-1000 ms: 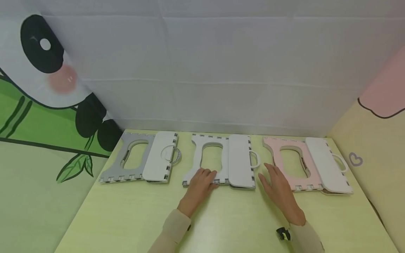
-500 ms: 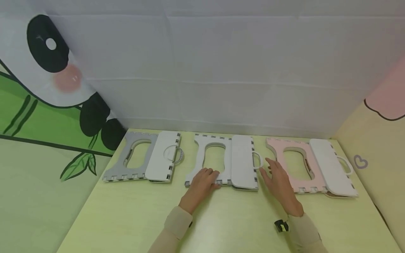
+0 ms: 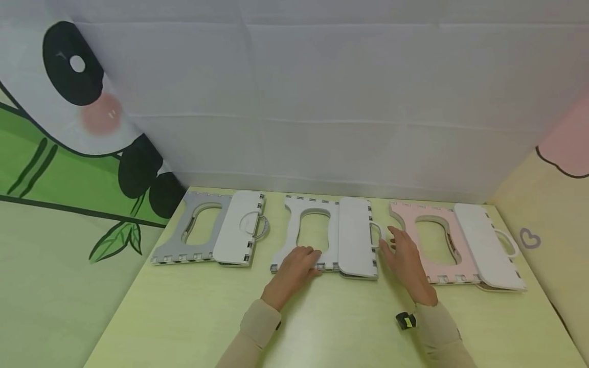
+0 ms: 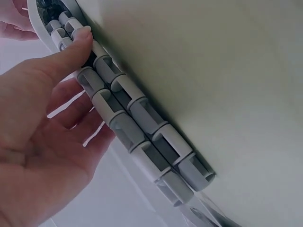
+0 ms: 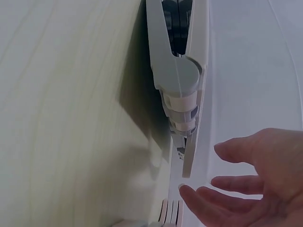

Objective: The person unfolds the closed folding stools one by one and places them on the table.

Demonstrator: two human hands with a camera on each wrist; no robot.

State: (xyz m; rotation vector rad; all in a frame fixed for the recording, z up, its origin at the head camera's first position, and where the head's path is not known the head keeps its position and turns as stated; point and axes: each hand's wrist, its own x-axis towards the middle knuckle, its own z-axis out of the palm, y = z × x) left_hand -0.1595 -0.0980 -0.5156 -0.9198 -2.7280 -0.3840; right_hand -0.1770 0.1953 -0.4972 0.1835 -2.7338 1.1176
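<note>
Three folding step stools lie folded flat in a row on the table. My left hand (image 3: 294, 268) grips the near bar of the white middle stool (image 3: 356, 237). In the left wrist view its thumb (image 4: 71, 54) lies across the hinged edge (image 4: 125, 125), and the fingers reach over the stool's other side, partly hidden. At that stool's right side, my right hand (image 3: 407, 260) has its thumb and fingers spread close to the loop handle (image 3: 382, 237). The right wrist view has the handle (image 5: 188, 163) just beyond these fingertips, with nothing held.
A grey-and-white stool (image 3: 236, 230) lies to the left, a pink-and-white one (image 3: 483, 245) to the right, beside my right hand. A pale wall covering (image 3: 322, 92) stands behind the table. A small black device (image 3: 406, 321) sits by the right cuff.
My right hand has come slightly in toward the middle stool's handle. The left hand keeps its place on the stool, and the head view has shifted a little.
</note>
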